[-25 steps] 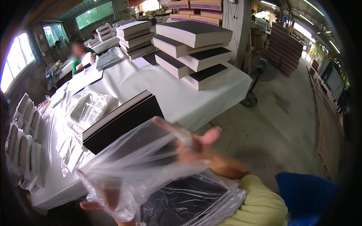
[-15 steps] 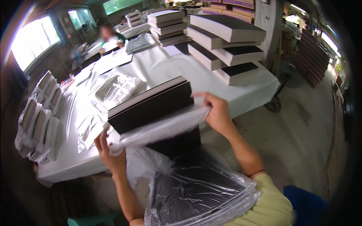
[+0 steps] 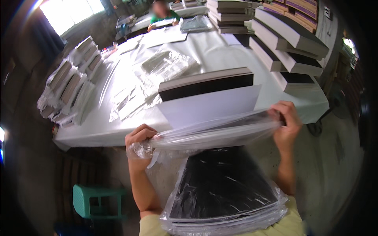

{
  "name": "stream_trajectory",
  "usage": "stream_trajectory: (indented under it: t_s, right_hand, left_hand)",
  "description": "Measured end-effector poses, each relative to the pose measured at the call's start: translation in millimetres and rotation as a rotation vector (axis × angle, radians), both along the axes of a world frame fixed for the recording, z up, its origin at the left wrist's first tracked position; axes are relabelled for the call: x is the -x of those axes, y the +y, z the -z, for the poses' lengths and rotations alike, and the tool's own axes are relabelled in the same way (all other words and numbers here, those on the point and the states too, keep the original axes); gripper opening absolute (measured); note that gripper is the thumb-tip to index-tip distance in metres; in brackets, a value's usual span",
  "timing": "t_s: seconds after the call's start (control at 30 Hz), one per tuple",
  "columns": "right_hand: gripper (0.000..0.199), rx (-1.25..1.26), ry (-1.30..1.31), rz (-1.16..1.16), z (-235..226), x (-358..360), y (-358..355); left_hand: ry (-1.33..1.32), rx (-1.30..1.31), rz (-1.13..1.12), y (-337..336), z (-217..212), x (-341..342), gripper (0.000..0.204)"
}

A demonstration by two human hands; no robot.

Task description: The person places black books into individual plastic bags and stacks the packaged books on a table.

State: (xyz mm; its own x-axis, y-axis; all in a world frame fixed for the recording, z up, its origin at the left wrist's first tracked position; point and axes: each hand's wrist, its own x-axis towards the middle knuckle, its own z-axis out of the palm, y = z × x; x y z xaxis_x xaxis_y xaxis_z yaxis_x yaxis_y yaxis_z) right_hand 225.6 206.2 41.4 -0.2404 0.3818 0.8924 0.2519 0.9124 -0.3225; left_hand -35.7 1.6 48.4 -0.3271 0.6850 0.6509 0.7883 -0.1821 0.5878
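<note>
Both of my hands are closed on a clear plastic bag (image 3: 220,135), stretched between them. My left hand (image 3: 139,139) grips its bunched left end, and my right hand (image 3: 286,120) pinches the right end. Just beyond the bag, at the table's near edge, a stack of black and white boards (image 3: 206,88) stands on edge. A white sheet (image 3: 210,108) faces me at its front, its lower part behind the plastic. Below my hands, a pile of black sheets in clear plastic (image 3: 224,188) lies against my body.
Stacks of thick black-topped boards (image 3: 293,35) stand at the table's right. Plastic-wrapped bundles (image 3: 69,84) line its left edge. Loose plastic-wrapped packs (image 3: 167,65) lie mid-table. A green stool (image 3: 98,200) is at lower left. Across the table sits another person (image 3: 163,15).
The view has turned right-to-left across the scene, shifting things rightward. The plastic has come away from the stack's black face toward me, and a white sheet now shows at the stack's front.
</note>
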Motion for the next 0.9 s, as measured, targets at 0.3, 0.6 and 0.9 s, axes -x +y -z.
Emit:
stream_trajectory:
  t_s: [0.3,0.6,0.9]
  right_hand:
    - [0.025,1.722,0.147,-0.992,33.2,-48.8,11.0]
    - [0.034,1.873,-0.123,-0.55,274.1,-23.8,46.3]
    - [0.024,1.318,-0.513,-0.492,213.8,-34.8,77.2]
  left_hand:
    - [-0.832,0.963,0.467,11.2,63.1,-6.7,0.026]
    - [-1.41,0.482,0.127,10.3,293.6,21.1,0.031]
    - [-0.857,0.371,-0.112,-11.2,215.2,51.7,0.055]
